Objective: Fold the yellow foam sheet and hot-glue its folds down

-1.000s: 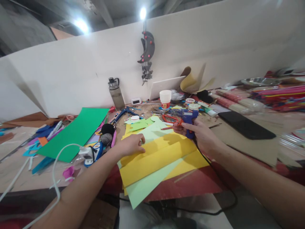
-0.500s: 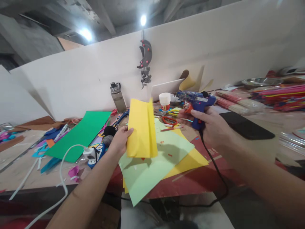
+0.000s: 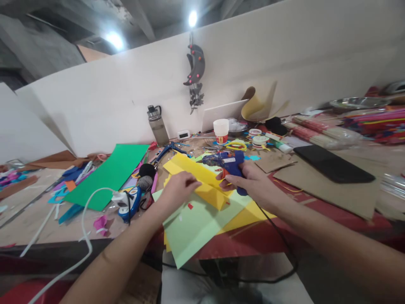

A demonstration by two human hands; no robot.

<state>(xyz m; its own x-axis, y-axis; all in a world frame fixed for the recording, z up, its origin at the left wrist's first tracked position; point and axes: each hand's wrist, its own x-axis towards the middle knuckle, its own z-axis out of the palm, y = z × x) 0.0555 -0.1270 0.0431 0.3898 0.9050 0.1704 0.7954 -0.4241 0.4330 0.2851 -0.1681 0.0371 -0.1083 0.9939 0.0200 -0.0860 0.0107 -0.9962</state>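
Note:
My right hand is wrapped round the handle of a blue hot glue gun, its nozzle pointing left above the paper. Fingers near its orange trigger are partly hidden. A folded yellow sheet lies tilted across a pale green sheet. My left hand is closed at the yellow sheet's near left edge, thumb and fingers pinched together on it. Beneath the green sheet, another yellow sheet sticks out. The gun's black cord runs down off the table edge.
A green sheet and a white plug on a blue power strip are on the left. Behind stand a water bottle and paper cups. A black phone-like slab rests on cardboard at right.
The folded yellow sheet has come down from upright in my left hand to lying slanted over the green sheet. My right hand has brought the glue gun left and down, close to it.

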